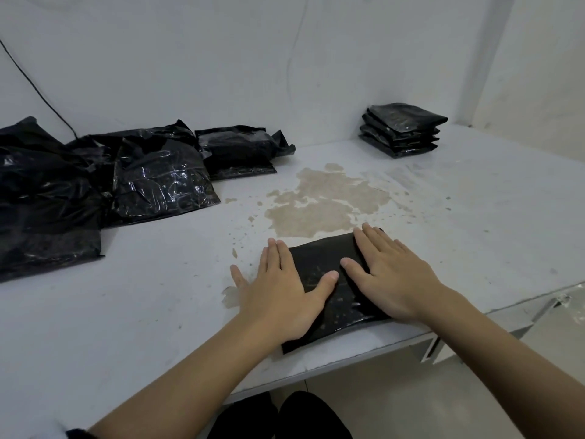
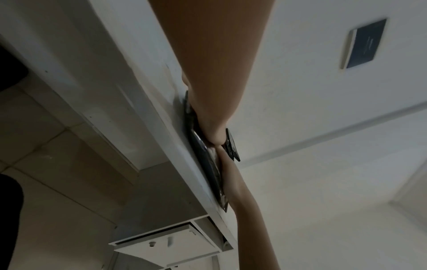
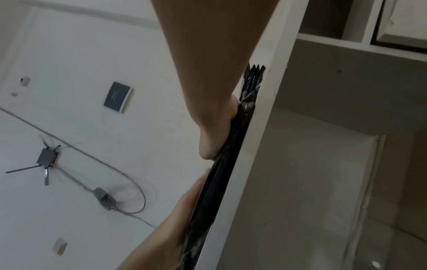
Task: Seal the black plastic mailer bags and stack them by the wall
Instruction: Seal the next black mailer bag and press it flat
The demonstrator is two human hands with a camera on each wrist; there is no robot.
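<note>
A black mailer bag [image 1: 326, 274] lies flat near the front edge of the white table [image 1: 158, 312]. My left hand [image 1: 278, 286] presses flat on its left part, fingers straight, some of them on the bare table. My right hand [image 1: 389, 274] presses flat on its right part. Seen edge-on, the bag [image 2: 203, 146] lies under the left palm [image 2: 208, 109] in the left wrist view. In the right wrist view the bag [image 3: 221, 173] lies under the right palm [image 3: 215, 135]. A neat stack of mailers [image 1: 402, 129] stands by the back wall at the right.
Several crumpled, filled black bags [image 1: 133, 175] lie in a heap at the table's back left, with a black cable [image 1: 31, 80] on the wall above them. A brown stain [image 1: 319, 201] marks the table's middle. The table's front edge [image 1: 380, 346] runs just below the bag.
</note>
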